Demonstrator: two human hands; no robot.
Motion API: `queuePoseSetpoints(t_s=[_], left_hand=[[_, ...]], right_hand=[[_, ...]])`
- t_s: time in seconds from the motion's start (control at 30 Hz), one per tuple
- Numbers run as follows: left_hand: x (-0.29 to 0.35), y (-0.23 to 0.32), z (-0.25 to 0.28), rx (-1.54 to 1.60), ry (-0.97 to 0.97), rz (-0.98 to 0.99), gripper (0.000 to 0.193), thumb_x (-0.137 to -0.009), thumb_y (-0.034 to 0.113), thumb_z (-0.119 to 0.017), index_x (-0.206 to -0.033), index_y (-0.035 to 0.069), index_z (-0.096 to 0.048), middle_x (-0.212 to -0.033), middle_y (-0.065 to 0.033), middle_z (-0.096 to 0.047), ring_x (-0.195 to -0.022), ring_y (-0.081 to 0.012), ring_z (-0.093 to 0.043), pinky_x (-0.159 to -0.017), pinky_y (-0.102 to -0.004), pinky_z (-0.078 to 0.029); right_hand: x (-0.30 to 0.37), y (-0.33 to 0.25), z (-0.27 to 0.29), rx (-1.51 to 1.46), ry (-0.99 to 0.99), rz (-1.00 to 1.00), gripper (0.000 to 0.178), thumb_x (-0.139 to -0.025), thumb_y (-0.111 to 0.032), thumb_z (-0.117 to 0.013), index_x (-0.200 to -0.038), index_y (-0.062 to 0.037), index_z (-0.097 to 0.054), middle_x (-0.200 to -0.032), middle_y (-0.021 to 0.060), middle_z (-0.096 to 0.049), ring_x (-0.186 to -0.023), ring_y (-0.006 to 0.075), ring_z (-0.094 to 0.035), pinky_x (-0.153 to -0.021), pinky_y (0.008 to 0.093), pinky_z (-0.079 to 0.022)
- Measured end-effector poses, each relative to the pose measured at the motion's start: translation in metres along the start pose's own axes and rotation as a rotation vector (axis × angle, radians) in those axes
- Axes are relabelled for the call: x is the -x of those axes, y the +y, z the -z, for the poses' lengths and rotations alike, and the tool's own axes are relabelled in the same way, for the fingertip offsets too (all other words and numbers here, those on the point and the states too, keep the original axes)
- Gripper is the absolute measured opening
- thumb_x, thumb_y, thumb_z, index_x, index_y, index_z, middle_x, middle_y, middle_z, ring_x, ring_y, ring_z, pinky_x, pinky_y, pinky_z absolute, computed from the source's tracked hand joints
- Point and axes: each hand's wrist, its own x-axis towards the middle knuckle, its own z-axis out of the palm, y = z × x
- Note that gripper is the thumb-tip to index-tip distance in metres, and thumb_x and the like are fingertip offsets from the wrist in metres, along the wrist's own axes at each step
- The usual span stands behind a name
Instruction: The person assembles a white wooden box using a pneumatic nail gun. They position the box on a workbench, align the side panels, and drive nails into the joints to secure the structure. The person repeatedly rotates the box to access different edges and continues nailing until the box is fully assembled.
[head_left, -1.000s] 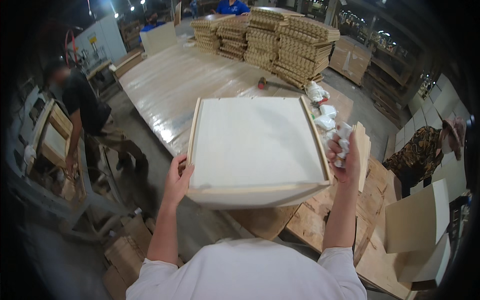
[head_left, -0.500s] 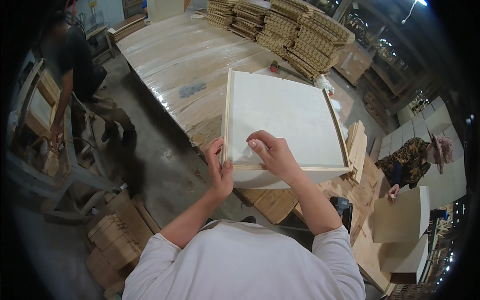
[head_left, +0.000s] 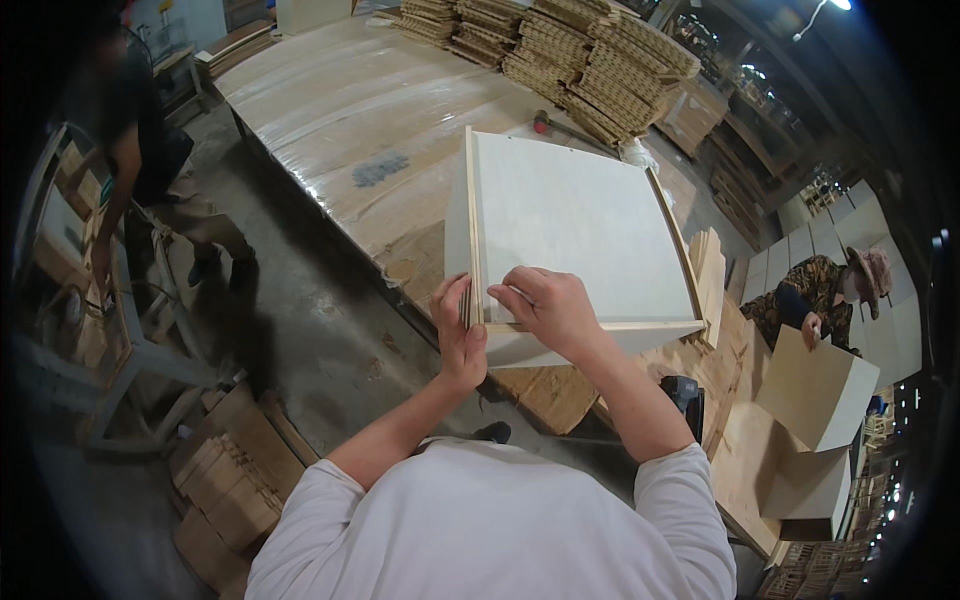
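Note:
A shallow wooden box like a drawer (head_left: 580, 220) lies in front of me, a pale white panel facing up inside raised light-wood edges. My left hand (head_left: 459, 335) is wrapped around its near left corner, fingers along the left side and thumb at the front. Over the panel, close beside the left edge strip, my right hand (head_left: 545, 308) is closed in a pinch. Whatever its fingertips hold is too hidden to make out.
A plastic-covered worktable (head_left: 310, 110) stretches beyond, carrying stacked wood strips (head_left: 630, 75) and a mallet (head_left: 541, 122). Right of me sit a black nail gun (head_left: 682, 393) and loose slats (head_left: 708, 285). A person (head_left: 830, 290) handles a pale box (head_left: 815, 385); another person (head_left: 140, 150) works at left.
The drawer-like box has turned slightly and its left side shows more. My right hand has moved toward the left edge strip. At right, the person has tilted the pale box.

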Motion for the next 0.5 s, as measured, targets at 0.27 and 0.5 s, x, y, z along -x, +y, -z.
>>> queuePoseSetpoints(t_s=[0.27, 0.5], left_hand=[[0.000, -0.003, -0.002, 0.011, -0.002, -0.014, 0.058, -0.098, 0.044, -0.034, -0.132, -0.003, -0.038, -0.129, -0.0229, -0.041, -0.120, -0.0359, -0.037, -0.102, -0.0464, -0.027], [0.001, -0.004, -0.003, -0.003, 0.011, 0.018, 0.061, -0.097, 0.047, -0.036, -0.132, -0.002, -0.038, -0.130, -0.0212, -0.041, -0.122, -0.0340, -0.037, -0.104, -0.0454, -0.026]], right_hand=[[-0.013, 0.007, -0.010, 0.136, 0.091, 0.073, 0.032, -0.086, -0.028, -0.066, -0.068, -0.0068, -0.050, -0.058, 0.0089, -0.056, -0.054, 0.0290, -0.058, -0.048, 0.0390, -0.044], [0.001, 0.015, 0.010, 0.209, 0.117, 0.034, 0.035, -0.087, -0.030, -0.065, -0.067, -0.0076, -0.048, -0.058, 0.0078, -0.056, -0.053, 0.0276, -0.058, -0.048, 0.0388, -0.045]])
